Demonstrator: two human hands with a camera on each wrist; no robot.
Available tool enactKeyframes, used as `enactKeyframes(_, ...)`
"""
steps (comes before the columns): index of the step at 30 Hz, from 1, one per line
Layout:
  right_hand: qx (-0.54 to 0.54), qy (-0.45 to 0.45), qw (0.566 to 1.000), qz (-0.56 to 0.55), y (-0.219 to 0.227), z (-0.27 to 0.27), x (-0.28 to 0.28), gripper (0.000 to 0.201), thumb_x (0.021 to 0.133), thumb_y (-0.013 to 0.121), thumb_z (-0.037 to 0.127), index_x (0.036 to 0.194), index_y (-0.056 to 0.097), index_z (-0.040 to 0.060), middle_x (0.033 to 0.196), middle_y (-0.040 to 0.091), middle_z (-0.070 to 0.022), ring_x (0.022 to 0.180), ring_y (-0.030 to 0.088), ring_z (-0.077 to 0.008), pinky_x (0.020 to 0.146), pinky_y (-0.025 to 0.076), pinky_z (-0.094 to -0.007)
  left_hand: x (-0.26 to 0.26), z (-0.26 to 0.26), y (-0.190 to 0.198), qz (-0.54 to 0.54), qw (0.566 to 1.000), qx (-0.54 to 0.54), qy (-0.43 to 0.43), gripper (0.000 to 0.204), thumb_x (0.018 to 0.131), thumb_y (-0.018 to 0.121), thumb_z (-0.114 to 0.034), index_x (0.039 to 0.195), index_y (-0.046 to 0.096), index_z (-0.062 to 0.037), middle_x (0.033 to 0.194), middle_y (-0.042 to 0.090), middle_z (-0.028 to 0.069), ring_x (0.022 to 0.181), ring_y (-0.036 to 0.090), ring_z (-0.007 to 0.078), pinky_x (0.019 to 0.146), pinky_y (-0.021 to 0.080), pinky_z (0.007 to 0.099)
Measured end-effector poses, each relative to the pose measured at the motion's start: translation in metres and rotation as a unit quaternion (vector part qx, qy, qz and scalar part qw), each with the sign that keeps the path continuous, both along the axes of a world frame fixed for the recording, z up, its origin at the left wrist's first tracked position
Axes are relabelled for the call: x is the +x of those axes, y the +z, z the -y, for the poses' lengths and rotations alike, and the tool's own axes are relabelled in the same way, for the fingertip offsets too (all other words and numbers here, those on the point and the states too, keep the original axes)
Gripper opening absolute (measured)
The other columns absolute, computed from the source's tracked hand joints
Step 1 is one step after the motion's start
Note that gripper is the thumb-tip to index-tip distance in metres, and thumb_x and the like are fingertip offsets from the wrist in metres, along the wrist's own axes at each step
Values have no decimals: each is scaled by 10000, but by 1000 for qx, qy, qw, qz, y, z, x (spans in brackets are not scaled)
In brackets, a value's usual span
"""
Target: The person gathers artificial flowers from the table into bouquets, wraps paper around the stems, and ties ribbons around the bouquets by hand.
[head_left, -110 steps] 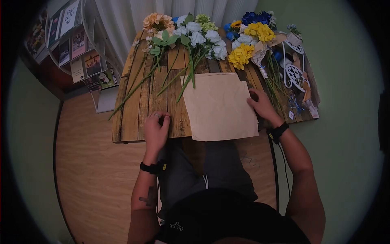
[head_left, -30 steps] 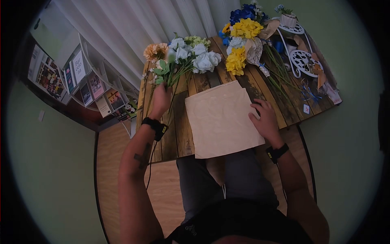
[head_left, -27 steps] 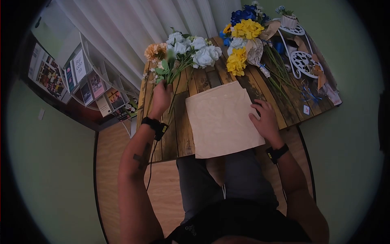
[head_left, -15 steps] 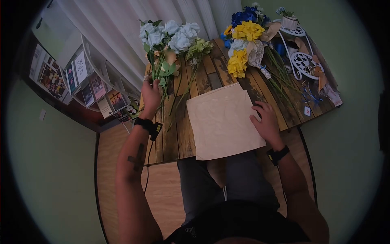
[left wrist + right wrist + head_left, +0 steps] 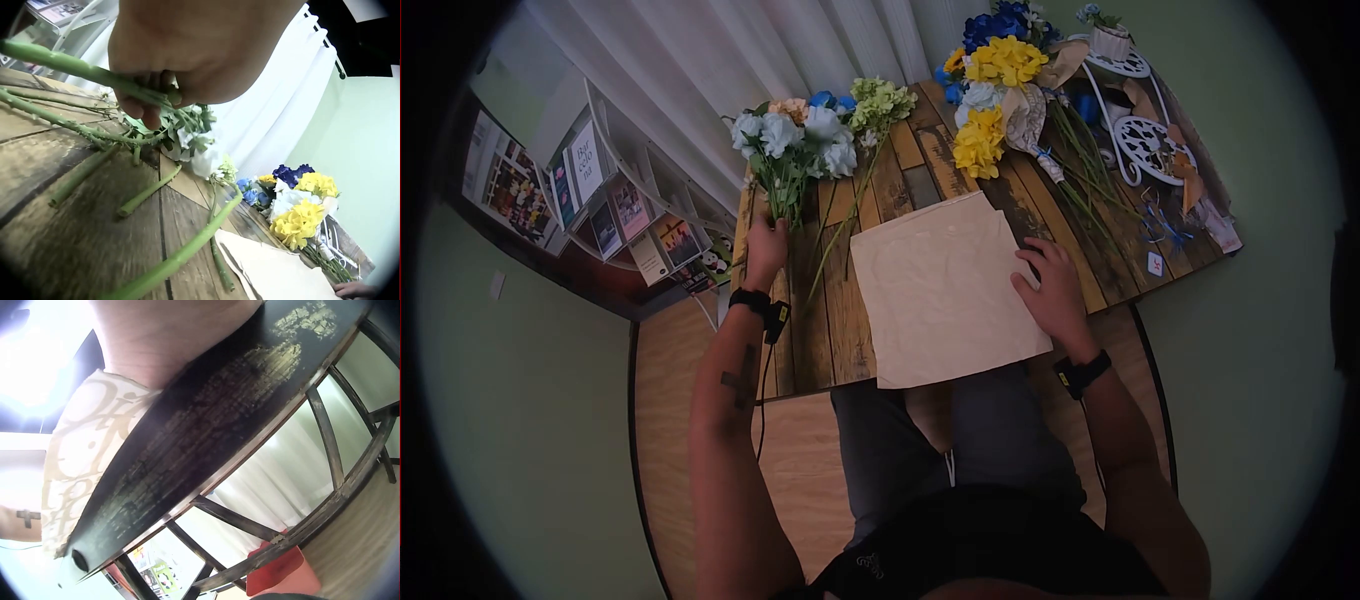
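My left hand (image 5: 766,248) grips the stems of a bunch of pale blue roses (image 5: 781,133) at the table's left side. In the left wrist view, the curled fingers (image 5: 150,115) close around a thick green stem (image 5: 75,67). Peach blooms (image 5: 790,108) show partly hidden behind the roses. Just to their right lies a light green flower (image 5: 882,108), its long stem pointing toward me. My right hand (image 5: 1055,295) rests with relaxed fingers at the right edge of a square of brown paper (image 5: 940,290). The paper's patterned underside (image 5: 94,434) shows in the right wrist view.
At the table's back right lie yellow flowers (image 5: 980,143), dark blue flowers (image 5: 998,30) and a white metal stand (image 5: 1148,145). A magazine rack (image 5: 615,190) stands left of the table (image 5: 800,365). A red bin (image 5: 284,575) is on the floor.
My left hand has gone from the front table edge to the flowers, gripped the pale blue roses and shifted them left, over the peach blooms. My right hand has stayed at the paper's edge.
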State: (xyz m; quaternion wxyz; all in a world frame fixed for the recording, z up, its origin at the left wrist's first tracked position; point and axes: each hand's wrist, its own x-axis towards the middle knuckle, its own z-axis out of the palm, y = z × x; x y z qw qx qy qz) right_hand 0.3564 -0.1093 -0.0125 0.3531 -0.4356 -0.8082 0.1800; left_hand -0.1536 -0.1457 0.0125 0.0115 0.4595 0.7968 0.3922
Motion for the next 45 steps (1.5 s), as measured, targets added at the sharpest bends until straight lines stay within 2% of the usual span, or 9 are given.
enactKeyframes(4,0,0,1000,-2,0,0,1,341,835,701,164,1146,666,27,1313,572,-115,1234,501,-329,1050,412,-418,-6,6,-11,-128,980,-144,-53,371,888,666,-214,1121,630,73,994,691,252,959,663,409,811,521,454)
enactKeyframes(10,-10,1,1000,-4,1,0,0,344,837,698,163,1151,664,25,1318,569,-119,1241,498,-330,1057,406,-422,-3,12,-11,-106,982,-150,-52,414,862,687,-237,1139,631,65,991,693,239,956,660,406,842,521,454)
enactKeyframes(17,-5,-5,1000,1,2,1,0,340,840,696,161,1149,664,23,1311,573,-122,1237,499,-334,1058,404,-425,34,17,18,-273,961,-5,-44,423,867,675,-259,1135,634,65,958,692,220,911,661,394,826,520,444)
enactKeyframes(22,7,-1,1000,1,-2,-1,1,347,834,700,170,1150,665,32,1311,572,-120,1232,501,-337,1049,409,-423,91,8,32,-28,971,-186,-150,404,883,672,-286,1087,654,62,891,694,188,850,674,345,766,518,416)
enactKeyframes(29,3,3,1000,4,0,1,4,440,820,699,214,1214,628,31,1310,564,-135,1242,488,-341,1071,389,-433,108,-6,8,-26,971,-153,-184,316,904,655,-206,1083,656,55,834,695,180,767,689,297,707,522,384)
enactKeyframes(35,-14,-13,998,-60,0,0,4,616,814,707,197,1364,497,16,1321,548,-180,1259,479,-371,1084,378,-443,105,-7,35,34,991,49,-121,227,983,568,-172,1012,630,45,740,620,74,668,578,159,633,458,327)
enactKeyframes(39,-6,0,993,-115,3,2,7,538,811,706,148,1305,544,11,1277,566,-176,1235,498,-362,1064,393,-421,104,8,63,297,931,164,-133,188,1015,543,-180,1018,648,-24,718,495,-44,641,430,63,582,348,246)
enactKeyframes(40,0,4,991,-132,4,3,9,501,814,701,126,1280,562,7,1253,576,-173,1218,512,-356,1049,405,-410,105,14,66,314,915,196,-160,175,1026,552,-209,1079,649,-72,664,388,-86,505,289,21,461,193,221)
enactKeyframes(45,-13,20,969,-246,1,1,11,334,835,646,39,1165,625,-8,1124,637,-131,1090,603,-278,972,459,-363,147,78,116,362,888,241,-149,171,1019,557,-196,1094,637,-65,657,390,-85,498,281,19,463,192,215)
